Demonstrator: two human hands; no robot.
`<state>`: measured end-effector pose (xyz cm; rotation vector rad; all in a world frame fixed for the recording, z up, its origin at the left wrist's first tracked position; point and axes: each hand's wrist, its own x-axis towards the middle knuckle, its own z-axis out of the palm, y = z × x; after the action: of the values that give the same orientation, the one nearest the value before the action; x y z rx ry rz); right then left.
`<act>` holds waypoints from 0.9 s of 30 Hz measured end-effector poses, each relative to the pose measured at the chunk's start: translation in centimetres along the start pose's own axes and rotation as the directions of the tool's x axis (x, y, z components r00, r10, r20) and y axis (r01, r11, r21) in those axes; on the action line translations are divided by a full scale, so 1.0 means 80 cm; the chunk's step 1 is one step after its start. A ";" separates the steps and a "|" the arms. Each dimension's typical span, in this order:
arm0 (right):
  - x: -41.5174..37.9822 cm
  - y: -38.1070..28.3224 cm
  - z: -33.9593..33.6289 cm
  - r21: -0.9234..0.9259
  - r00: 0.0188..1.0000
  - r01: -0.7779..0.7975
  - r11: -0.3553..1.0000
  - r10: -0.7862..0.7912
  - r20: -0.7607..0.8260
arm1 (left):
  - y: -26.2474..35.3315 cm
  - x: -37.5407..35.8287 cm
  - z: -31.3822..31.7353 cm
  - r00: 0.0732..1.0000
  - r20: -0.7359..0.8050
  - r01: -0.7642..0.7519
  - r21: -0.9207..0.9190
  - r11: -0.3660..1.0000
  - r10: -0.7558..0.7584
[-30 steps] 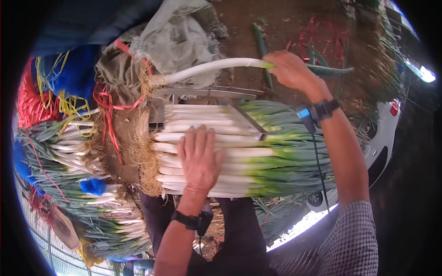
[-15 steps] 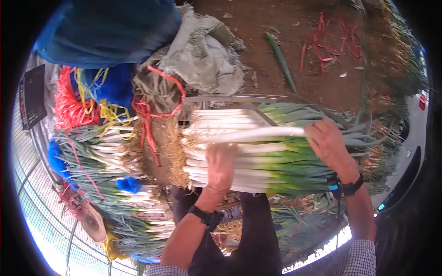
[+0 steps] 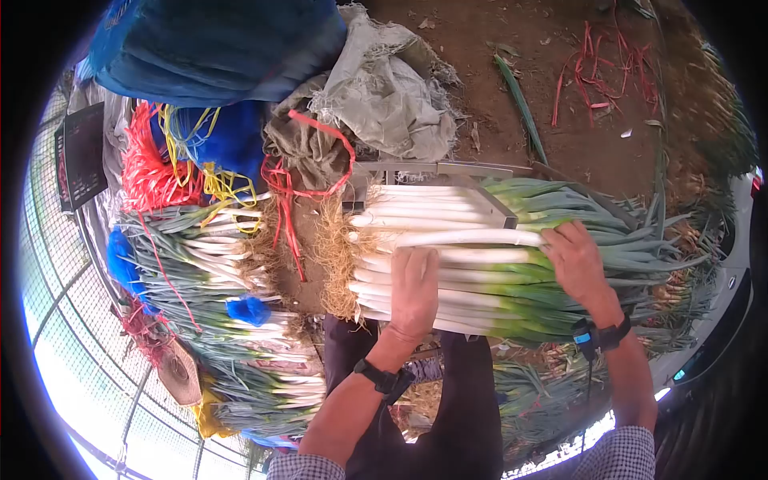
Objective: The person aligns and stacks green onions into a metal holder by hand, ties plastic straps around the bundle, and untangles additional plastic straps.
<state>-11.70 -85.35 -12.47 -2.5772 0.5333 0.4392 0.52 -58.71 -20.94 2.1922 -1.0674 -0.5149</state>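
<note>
Long green onions (image 3: 456, 300) with white stalks lie side by side in a thick pile in front of me, hairy roots (image 3: 336, 256) to the left and green leaves to the right. One long green onion (image 3: 480, 238) lies across the top. My right hand (image 3: 578, 260) is closed around it where white turns to green. Near its white end, my left hand (image 3: 414, 292) rests over the stalks with curled fingers, which seem to grip that same onion; the fingertips are hidden. A metal frame (image 3: 500, 206) stands across the pile's far side.
More green onions (image 3: 232, 344) lie in bunches at left, beside red ties (image 3: 168, 172) and a blue mesh scrap (image 3: 248, 310). Pale sacking (image 3: 392, 96) and a blue bundle (image 3: 216, 52) are at the back. Red strips (image 3: 596, 76) lie on the soil. A straw hat (image 3: 178, 374) is at lower left.
The view has swung left, so the scene appears farther right. My right hand has come slightly nearer my left, and the onion on top sits a little lower against the pile.
</note>
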 end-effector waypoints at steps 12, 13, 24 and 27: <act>0.011 -0.034 0.037 -0.158 1.000 -0.017 0.987 0.016 -0.006 | -0.018 0.011 -0.015 1.000 -0.014 -0.021 0.074 0.997 0.022; 0.007 -0.034 0.037 -0.162 1.000 -0.013 0.987 0.011 -0.010 | -0.020 0.028 -0.023 0.998 -0.058 -0.017 0.097 0.995 0.023; 0.005 -0.048 0.046 -0.154 1.000 -0.001 0.988 -0.002 -0.017 | -0.075 0.103 -0.010 0.993 0.075 -0.101 0.191 0.976 0.088; 0.005 -0.037 0.044 -0.205 1.000 -0.009 0.979 0.012 0.016 | -0.029 0.101 0.008 0.988 0.128 -0.098 0.096 0.991 0.086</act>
<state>-10.81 -81.28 -14.44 -2.7649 0.5199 0.5455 6.27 -64.35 -23.56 2.2099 -1.2798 -0.5723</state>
